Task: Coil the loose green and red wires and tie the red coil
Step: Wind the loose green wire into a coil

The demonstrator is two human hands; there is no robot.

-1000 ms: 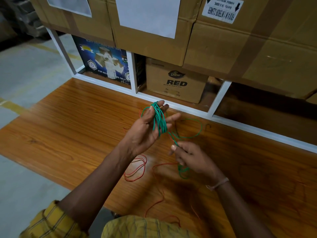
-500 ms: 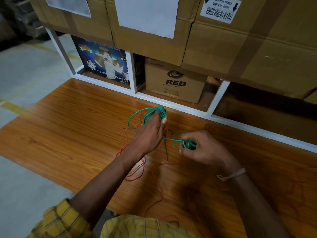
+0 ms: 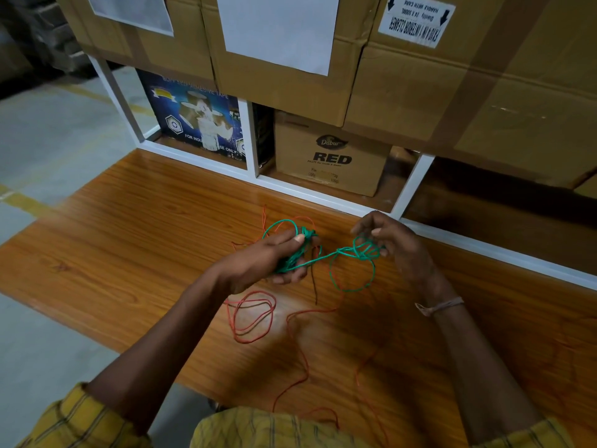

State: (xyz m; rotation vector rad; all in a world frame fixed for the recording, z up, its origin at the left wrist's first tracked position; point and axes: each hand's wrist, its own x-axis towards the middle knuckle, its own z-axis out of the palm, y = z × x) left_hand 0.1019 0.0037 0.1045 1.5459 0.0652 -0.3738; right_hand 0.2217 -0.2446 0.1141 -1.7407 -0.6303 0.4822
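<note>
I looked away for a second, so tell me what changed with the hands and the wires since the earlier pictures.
The left hand dropped from raised to low over the table, keeping its grip on the green wire bundle. The right hand moved up and outward, stretching a green strand between them. The red wire stayed loose on the table.

Glossy wooden tabletop [image 3: 135,240] before a white-framed shelf [image 3: 412,189] of taped cardboard boxes [image 3: 484,92], over grey concrete floor [image 3: 48,130].

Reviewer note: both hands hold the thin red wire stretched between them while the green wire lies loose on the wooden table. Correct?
Colours swapped. The head view shows the left hand and right hand holding the thin green wire between them; the thin red wire lies loose on the wooden table.
</note>
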